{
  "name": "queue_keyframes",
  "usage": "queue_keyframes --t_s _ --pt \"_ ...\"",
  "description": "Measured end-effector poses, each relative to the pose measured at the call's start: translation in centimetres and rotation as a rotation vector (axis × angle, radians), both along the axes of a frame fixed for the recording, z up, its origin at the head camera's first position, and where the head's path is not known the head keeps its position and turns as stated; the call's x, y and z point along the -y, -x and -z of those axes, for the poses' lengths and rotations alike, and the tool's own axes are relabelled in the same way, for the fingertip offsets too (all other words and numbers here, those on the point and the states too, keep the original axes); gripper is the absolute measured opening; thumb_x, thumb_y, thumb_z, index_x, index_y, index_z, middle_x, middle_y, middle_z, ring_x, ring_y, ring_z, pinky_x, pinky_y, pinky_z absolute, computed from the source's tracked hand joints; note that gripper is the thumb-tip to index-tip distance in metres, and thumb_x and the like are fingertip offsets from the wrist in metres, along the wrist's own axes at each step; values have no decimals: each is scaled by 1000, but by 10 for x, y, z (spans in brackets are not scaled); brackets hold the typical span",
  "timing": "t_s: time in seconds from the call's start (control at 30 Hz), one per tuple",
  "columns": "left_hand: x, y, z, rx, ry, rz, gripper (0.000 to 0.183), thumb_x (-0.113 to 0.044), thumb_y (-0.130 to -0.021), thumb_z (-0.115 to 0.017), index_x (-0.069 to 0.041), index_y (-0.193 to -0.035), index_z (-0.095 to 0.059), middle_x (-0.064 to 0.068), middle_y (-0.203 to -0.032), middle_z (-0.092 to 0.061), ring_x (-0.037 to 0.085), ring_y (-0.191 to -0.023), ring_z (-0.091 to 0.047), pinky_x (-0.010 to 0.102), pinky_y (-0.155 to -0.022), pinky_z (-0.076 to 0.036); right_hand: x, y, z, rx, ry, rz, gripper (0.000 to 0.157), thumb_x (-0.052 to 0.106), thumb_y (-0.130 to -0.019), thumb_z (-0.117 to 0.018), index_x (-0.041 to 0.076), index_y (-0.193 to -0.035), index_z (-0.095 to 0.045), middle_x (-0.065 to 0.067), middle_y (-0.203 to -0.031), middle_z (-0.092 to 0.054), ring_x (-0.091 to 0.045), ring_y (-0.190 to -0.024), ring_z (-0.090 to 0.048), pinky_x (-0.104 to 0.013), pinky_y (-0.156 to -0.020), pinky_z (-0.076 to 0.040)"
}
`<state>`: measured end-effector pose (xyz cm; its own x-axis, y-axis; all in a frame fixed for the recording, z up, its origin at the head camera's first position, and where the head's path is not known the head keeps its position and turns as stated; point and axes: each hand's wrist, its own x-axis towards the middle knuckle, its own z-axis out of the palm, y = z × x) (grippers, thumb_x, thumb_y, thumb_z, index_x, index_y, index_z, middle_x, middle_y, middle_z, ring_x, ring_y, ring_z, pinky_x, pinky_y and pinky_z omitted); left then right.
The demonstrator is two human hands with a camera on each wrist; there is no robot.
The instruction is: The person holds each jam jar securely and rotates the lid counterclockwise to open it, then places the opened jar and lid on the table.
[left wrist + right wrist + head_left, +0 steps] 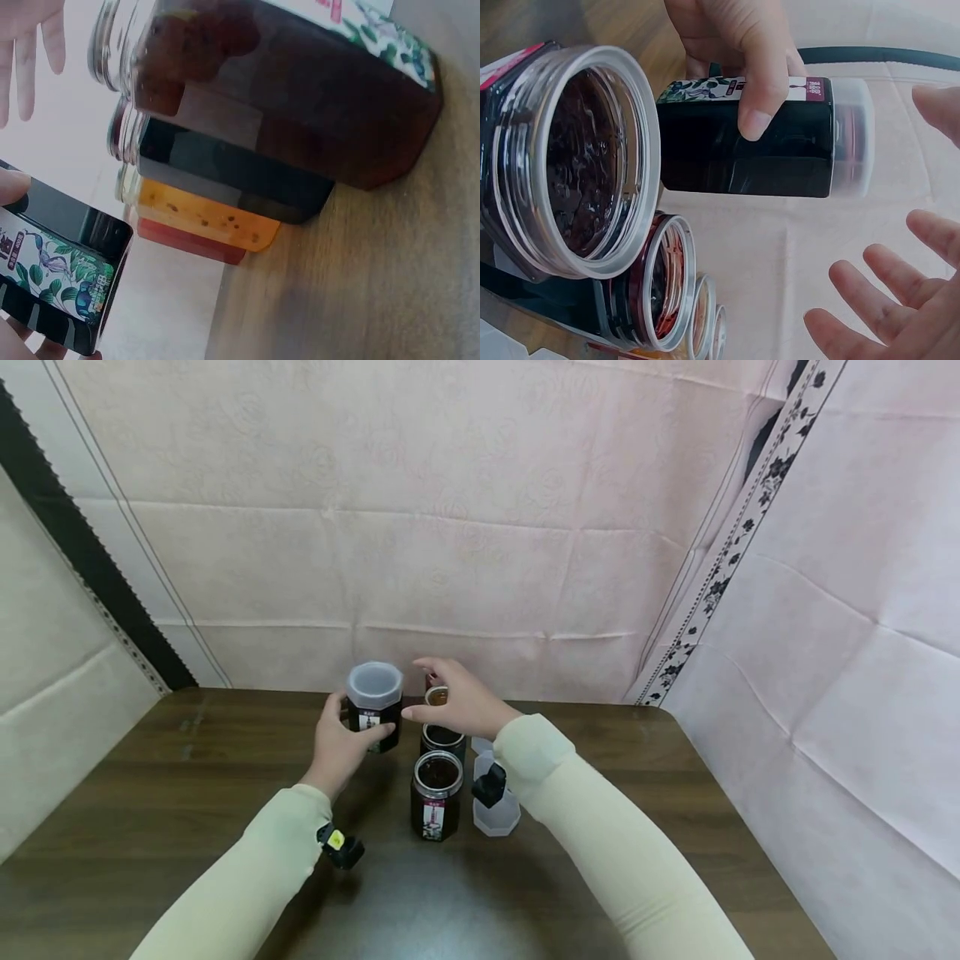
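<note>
My left hand (337, 750) grips a dark, faceted glass jar (387, 717) with a floral label, holding it upright and lifted off the table. A translucent white lid (375, 683) covers that jar's top. Close to its right is my right hand (471, 703), fingers spread and apart from the lid; in the right wrist view that hand (900, 311) holds nothing. Beside the held jar, lidless jars stand in a row: a dark reddish one (285, 97) in front, then a black one (232, 176), an orange one (206, 214) and a red one (191, 240).
Translucent lids (497, 817) lie on the brown wooden table (225, 827) just right of the jar row, partly hidden by my right wrist. Pale patterned cloth (450, 527) hangs behind the table's back edge and along both sides.
</note>
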<state>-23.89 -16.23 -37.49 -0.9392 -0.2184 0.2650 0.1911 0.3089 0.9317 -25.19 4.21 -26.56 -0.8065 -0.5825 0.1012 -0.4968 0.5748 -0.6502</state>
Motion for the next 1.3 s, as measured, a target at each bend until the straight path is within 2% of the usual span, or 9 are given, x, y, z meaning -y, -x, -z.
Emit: queue_keyframes --t_s 0.23,0.47,0.63,0.87,1.1,1.3 --pt "-2 -12 -4 12 34 12 82 -16 -79 -78 -4 -146 -30 18 -142 -40 34 -128 -37 55 -106 -33 -2 -8 -2 -8 3 -13 76 39 -87 -70 16 -149 -33 -5 -147 -37 -20 -130 -41 -44 -107 -38" --pt "-5 -26 -7 -2 19 31 80 -15 -79 -78 -4 -144 -33 18 -138 -42 33 -124 -38 53 -102 -35 -4 -16 -4 -16 -12 -31 77 41 -86 -70 17 -150 -32 -4 -142 -39 -17 -125 -43 -43 -102 -42" --pt "-9 -37 -8 2 1 52 79 -15 -79 -77 -6 -144 -33 17 -137 -42 32 -123 -38 53 -100 -36 -5 -23 -4 -10 -22 -28 78 41 -85 -71 20 -150 -32 -2 -144 -39 -17 -127 -44 -43 -101 -44" --pt "-11 -51 -11 20 -16 79 79 -15 -79 -77 -6 -143 -33 16 -136 -42 31 -122 -38 53 -99 -37 -9 -32 -2 4 0 -53 78 38 -85 -71 20 -150 -32 -3 -148 -35 -18 -131 -42 -43 -105 -41" --pt "-12 -64 -12 19 -16 108 78 -17 -80 -77 -8 -144 -32 15 -135 -42 29 -118 -41 49 -93 -43 -14 -39 -2 -35 -4 -71 78 38 -85 -72 19 -149 -33 -1 -148 -36 -16 -129 -44 -41 -105 -40" --pt "-13 -76 -14 26 -27 109 80 -16 -79 -78 -10 -144 -32 14 -136 -41 29 -118 -41 48 -93 -43 -18 -44 -3 -70 -8 -84 78 40 -84 -72 16 -148 -35 -1 -148 -37 -15 -126 -46 -42 -104 -41"
